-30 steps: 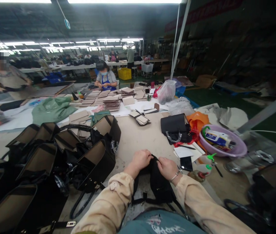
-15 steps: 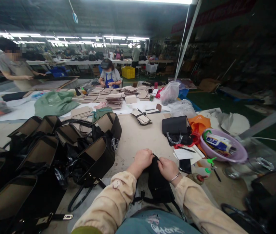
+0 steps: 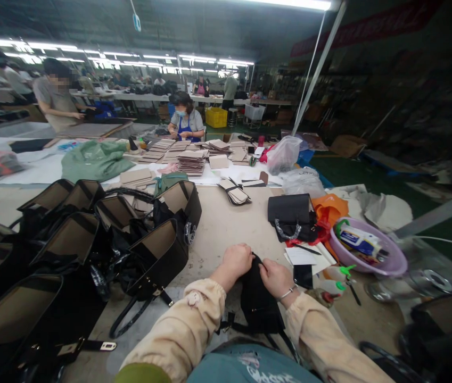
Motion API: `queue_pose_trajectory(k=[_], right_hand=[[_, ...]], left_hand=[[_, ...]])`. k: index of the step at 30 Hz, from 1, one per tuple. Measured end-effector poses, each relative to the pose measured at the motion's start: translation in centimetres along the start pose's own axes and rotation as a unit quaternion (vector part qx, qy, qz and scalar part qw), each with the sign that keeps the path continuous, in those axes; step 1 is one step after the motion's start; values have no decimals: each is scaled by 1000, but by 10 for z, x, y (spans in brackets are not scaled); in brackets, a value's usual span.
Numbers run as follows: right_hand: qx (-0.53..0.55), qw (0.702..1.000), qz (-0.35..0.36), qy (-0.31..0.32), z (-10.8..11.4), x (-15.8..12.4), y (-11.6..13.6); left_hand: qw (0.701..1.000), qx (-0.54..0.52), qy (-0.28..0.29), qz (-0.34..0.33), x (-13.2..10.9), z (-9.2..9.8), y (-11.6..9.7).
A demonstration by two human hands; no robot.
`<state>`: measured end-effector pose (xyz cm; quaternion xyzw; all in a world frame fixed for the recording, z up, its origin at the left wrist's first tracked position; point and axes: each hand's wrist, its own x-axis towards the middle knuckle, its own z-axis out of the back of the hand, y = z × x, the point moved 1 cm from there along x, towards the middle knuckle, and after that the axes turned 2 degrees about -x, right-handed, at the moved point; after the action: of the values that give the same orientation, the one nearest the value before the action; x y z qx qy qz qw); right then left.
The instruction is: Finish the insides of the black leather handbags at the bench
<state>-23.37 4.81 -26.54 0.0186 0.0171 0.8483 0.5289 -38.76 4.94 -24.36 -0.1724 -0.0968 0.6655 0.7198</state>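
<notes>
A black handbag [image 3: 258, 300] rests on the table edge against my body, its far end pointing away from me. My left hand [image 3: 237, 264] is closed on the bag's far edge, fingers curled over it. On the other side of that edge, my right hand [image 3: 277, 277] grips the bag with the thumb toward the middle. Straps and a small metal fitting hang at the bag's near end. What lies under my fingers is hidden.
Several open black handbags [image 3: 157, 255] crowd the left. To the right are a finished-looking black bag [image 3: 289, 210], a purple basin [image 3: 397, 259], a phone [image 3: 303, 275] and green-capped bottles [image 3: 335, 287]. Card stacks [image 3: 191, 162] lie farther back, before a seated co-worker [image 3: 186, 125].
The whole view has shifted slightly to the right. Both my hands keep their hold on the bag in nearly the same place. The co-worker at the far left has turned slightly.
</notes>
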Motion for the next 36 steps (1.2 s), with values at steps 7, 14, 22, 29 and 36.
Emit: queue_pose_trajectory(k=[7, 14, 22, 29, 36], right_hand=[[-2, 1000, -1, -3, 2, 1, 1], [17, 1000, 2, 12, 6, 3, -1], [6, 1000, -13, 18, 17, 14, 3], [-27, 999, -12, 33, 21, 23, 11], [-47, 999, 0, 21, 17, 24, 9]], left_hand=[[1000, 5, -7, 4, 0, -2, -1], [1000, 4, -7, 13, 3, -3, -1], [1000, 5, -1, 15, 2, -1, -1], [1000, -10, 9, 12, 0, 5, 0], [994, -106, -17, 23, -17, 9, 17]])
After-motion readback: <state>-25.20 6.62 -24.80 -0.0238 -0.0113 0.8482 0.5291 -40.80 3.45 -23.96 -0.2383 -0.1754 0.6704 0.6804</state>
